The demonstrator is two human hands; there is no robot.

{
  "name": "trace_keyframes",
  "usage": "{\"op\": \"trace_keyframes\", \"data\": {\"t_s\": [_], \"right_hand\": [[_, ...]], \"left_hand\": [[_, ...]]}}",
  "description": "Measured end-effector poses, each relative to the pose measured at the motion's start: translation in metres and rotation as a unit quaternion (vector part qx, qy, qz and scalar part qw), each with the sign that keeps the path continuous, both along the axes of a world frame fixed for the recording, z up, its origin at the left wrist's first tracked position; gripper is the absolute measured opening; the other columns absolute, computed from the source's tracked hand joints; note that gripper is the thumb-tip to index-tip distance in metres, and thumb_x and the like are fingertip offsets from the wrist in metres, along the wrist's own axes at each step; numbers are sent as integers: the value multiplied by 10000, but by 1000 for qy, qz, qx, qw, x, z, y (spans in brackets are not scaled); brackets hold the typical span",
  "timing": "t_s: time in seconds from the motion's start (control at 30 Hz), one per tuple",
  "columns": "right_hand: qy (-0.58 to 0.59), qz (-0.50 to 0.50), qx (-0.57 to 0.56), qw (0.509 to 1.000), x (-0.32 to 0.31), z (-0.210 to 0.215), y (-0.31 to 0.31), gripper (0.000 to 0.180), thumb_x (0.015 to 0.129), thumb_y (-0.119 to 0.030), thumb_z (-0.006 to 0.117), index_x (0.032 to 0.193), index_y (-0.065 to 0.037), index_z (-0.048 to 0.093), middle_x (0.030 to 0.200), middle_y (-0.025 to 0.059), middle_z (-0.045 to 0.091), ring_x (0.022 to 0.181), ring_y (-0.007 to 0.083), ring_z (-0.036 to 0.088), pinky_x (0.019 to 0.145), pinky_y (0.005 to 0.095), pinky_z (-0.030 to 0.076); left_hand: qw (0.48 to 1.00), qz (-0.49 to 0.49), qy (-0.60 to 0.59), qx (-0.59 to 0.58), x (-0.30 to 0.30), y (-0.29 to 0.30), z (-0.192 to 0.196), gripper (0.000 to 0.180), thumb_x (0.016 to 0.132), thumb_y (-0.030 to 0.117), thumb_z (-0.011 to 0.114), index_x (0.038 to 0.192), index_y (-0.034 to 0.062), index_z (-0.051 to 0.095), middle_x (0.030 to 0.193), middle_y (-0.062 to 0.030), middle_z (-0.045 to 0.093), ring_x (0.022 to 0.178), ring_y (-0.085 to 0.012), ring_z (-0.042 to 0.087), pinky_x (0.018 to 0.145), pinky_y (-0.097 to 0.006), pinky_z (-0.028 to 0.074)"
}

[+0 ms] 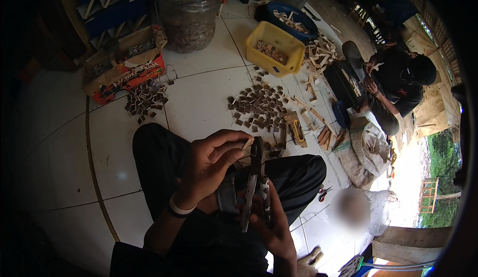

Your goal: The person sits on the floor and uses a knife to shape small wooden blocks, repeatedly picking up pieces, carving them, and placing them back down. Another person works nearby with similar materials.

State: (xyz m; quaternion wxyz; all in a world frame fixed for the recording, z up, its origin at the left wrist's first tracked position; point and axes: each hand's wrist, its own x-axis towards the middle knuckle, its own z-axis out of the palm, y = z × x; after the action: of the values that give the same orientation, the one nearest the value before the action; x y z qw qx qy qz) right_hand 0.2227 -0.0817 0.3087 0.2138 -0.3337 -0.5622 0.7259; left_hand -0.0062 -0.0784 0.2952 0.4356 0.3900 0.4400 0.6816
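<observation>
— Pliers (254, 177), dark-handled, low in the middle of the frame over the person's lap; who has them?

— Right hand (271, 224), fingers wrapped shut around the handles from below, head of the tool pointing up. At that head sits a small pale wooden piece (247, 143), pinched between the fingertips of the left hand (211, 165), which wears a white wristband (179, 210).

— So the hands are close together?

— Yes, just beside each other, each clamped on its own thing, meeting at the tool's tip above the black trousers (164, 152).

— And beyond the knees?

— A scatter of small dark brown tiles (259, 108) on the white tiled floor (199, 93), centre of the frame. Left of it a smaller heap (146, 100) beside a cardboard box (122, 70). Further up, a yellow tub (276, 45), a blue basin (294, 20), and a big clear jar (189, 13) top centre.

— Anyone else?

— Another person in dark clothes (398, 80) sits at the upper right, hands busy over a dark board. Pale wood strips (318, 53) lie near them.
</observation>
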Motion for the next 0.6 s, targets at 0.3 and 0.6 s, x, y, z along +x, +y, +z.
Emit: {"op": "trace_keyframes", "data": {"t_s": [0.3, 0.6], "right_hand": [[-104, 10, -63, 993, 2, -47, -12, 302, 997, -150, 749, 1239, -13, 631, 1069, 38, 696, 989, 114, 629, 874, 299, 510], [-290, -65, 234, 926, 1, -74, 5, 264, 990, -204, 724, 1086, -4, 580, 872, 241, 704, 813, 449, 720, 684, 446, 537]], "left_hand": [[998, -57, 20, 5, 1, -4, -10, 283, 986, -44, 659, 1267, -55, 687, 1243, -141, 714, 1227, -210, 681, 1112, -338, 525], [995, -96, -5, -32, -6, 24, -56, 297, 1010, 41, 686, 1289, -61, 676, 1265, -131, 722, 1235, -196, 672, 1119, -337, 513]]}}
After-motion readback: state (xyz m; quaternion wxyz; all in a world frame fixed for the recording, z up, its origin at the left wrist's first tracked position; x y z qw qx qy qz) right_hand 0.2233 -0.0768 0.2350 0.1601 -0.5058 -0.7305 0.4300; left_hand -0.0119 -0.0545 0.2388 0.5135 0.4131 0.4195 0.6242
